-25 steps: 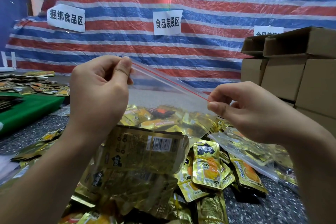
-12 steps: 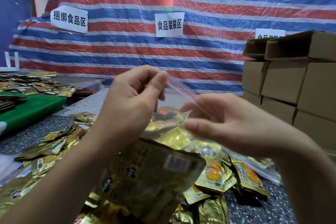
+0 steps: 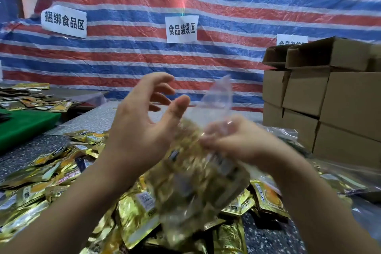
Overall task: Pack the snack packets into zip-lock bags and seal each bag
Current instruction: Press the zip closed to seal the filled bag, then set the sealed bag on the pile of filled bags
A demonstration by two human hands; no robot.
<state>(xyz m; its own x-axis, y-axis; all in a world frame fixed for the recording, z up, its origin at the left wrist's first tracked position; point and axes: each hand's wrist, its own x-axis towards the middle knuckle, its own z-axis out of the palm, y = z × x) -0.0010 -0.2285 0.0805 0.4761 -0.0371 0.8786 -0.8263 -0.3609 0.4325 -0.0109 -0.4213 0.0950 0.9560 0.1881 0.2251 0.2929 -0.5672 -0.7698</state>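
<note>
Sealing step appears finished: right hand (image 3: 237,142) grasps the filled zip-lock bag (image 3: 195,181); left hand (image 3: 142,128) is released, fingers spread. Next, probably set it aside.

Two bare forearms are showing in the head view, both rising from the lower edge over the pile of gold snack packets (image 3: 61,173). No sleeve is reaching down either arm, so both are showing bare from elbow to wrist. The left hand (image 3: 142,128) and the right hand (image 3: 237,140) are wearing nothing. The right hand's outline is blurring.
</note>
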